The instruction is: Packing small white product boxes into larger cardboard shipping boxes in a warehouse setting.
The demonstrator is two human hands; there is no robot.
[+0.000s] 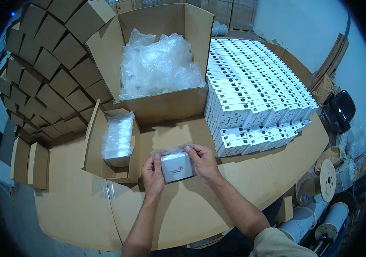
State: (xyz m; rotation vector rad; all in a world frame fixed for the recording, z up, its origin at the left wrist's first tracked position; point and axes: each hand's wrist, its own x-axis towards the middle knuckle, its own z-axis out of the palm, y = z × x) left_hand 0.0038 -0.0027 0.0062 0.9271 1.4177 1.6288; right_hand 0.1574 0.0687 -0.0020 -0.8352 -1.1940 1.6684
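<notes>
Between my two hands is a small white box in a clear plastic bag, held just above the cardboard-covered table. My left hand grips the bag at its left side, thumb on top. On the right, my right hand pinches the bag's upper right corner between thumb and fingers. An open carton stands left of my hands, with a row of bagged white boxes inside. Behind my hands, a large open carton is heaped with clear plastic bags.
Stacked rows of white boxes cover the table's right side. Brown cartons are piled high at the left, and two more stand at the left edge. A black chair and cable spools are beyond the right edge.
</notes>
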